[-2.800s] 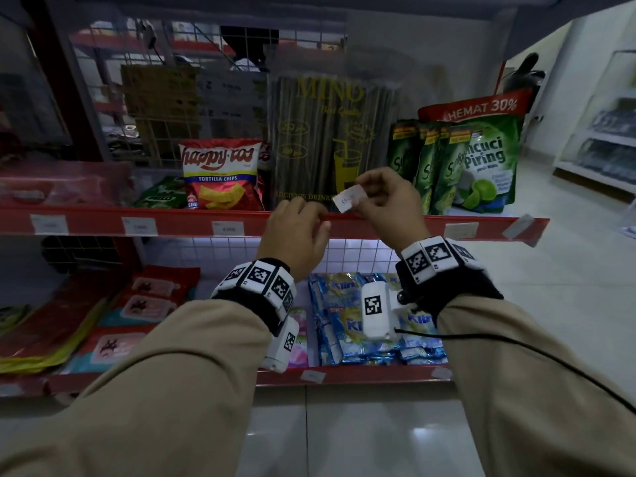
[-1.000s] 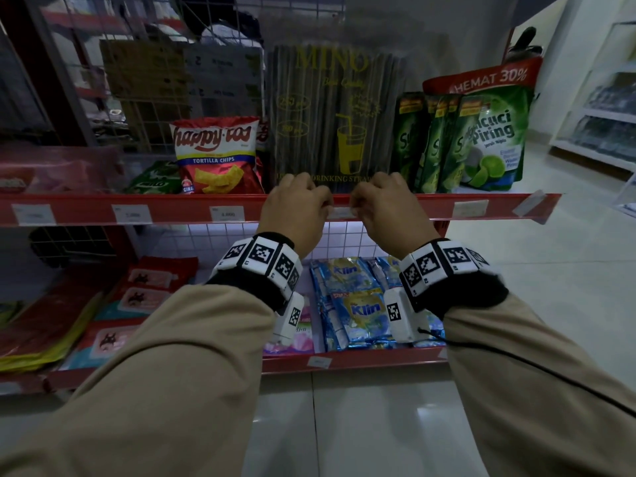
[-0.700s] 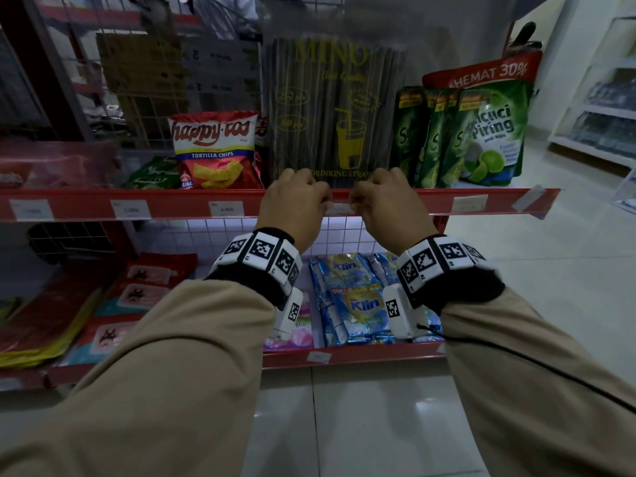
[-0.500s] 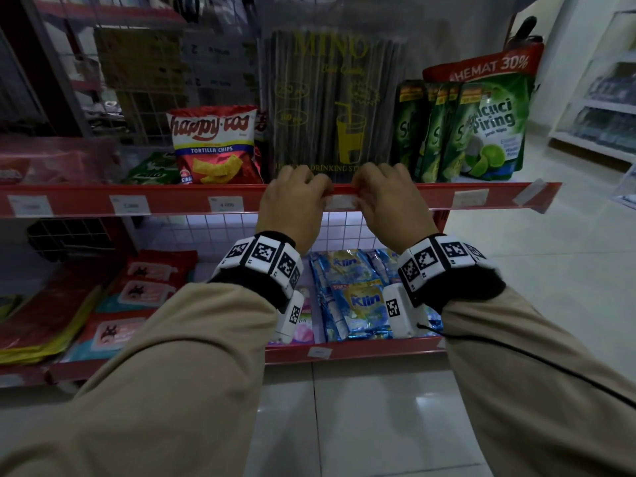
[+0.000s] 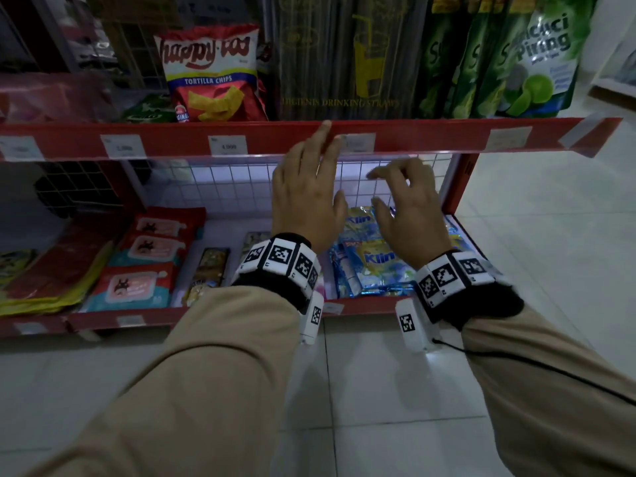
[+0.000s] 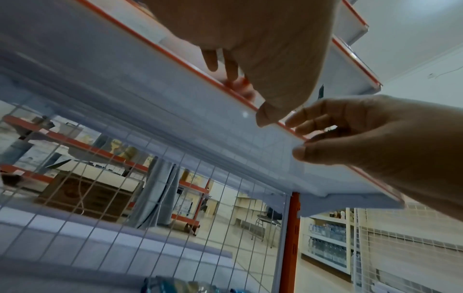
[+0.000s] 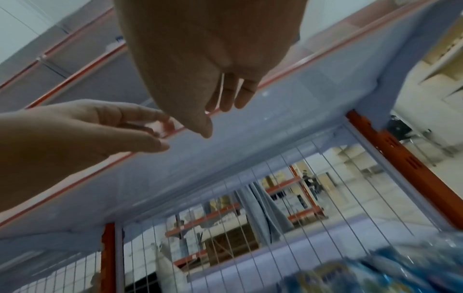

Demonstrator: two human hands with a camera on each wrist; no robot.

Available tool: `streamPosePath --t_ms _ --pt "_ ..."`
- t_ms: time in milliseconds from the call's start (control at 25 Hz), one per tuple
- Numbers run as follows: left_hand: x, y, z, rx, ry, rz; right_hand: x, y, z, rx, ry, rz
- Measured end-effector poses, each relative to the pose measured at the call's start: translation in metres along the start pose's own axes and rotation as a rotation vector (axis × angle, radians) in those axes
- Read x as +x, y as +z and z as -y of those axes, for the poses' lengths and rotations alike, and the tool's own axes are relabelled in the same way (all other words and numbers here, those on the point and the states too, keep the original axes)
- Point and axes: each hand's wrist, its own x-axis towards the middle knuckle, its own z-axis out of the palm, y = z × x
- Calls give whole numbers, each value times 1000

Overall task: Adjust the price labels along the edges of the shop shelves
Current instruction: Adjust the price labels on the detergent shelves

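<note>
Red shelf edge: only head view shows label; both hands' grip released.

I stand on a glossy white tiled floor in a dim shop. Behind the shelving in front of me runs a white wire mesh back panel on an orange upright post. Beyond it, more orange-edged racks and pale walls.

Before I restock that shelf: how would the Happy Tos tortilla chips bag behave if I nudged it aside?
The tortilla chips bag looks puffed and stands upright, so it is probably light and would slide or tip easily. Its glossy film likely feels slippery, and the chips inside probably crush if squeezed.
</note>
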Motion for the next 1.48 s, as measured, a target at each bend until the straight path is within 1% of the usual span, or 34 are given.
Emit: streamPosePath --t_ms 80,160,240,320,360,440,480,560,720,840,920,1040,1200,1280,1360,1480 --pt "-21 18 -2 -11 -8 16 -31 19 -5 64 55 162" --pt "-48 36 0 -21 -28 86 -63 38 -9 110 107 349" --pt "-78 54 8 5 -60 236 -90 56 -12 120 135 526" --pt "-109 71 21 56 -80 418 -112 71 -14 99 141 663" --pt "-124 79 28 76 -82 498 -122 79 -14 68 136 720" --pt "-149 91 39 91 -65 609 -137 90 -14 7 96 782" --pt "-159 96 43 88 -57 647 -142 94 -14 -18 73 790" --pt "-171 102 47 70 -47 677 -150 100 -13 -74 39 777" --pt "-175 106 49 27 -46 619 -160 105 -12 -125 -1 706" --pt "-176 108 50 13 -58 585 -168 101 -14 -198 -59 739" --pt "-175 110 51 9 -60 575 -168 98 -12 -229 -47 752" --pt "-173 112 52 6 -80 567 -163 102 -6 -182 23 735" --pt "-176 111 54 -34 -49 541 -154 108 -2 -170 121 736" --pt "-183 109 54 -42 -21 489 -154 107 -1 -194 112 744" --pt "-189 107 55 -29 4 445 -154 107 -2 -205 77 722" --pt "-188 108 54 -56 17 457 -151 109 -5 -130 22 659"
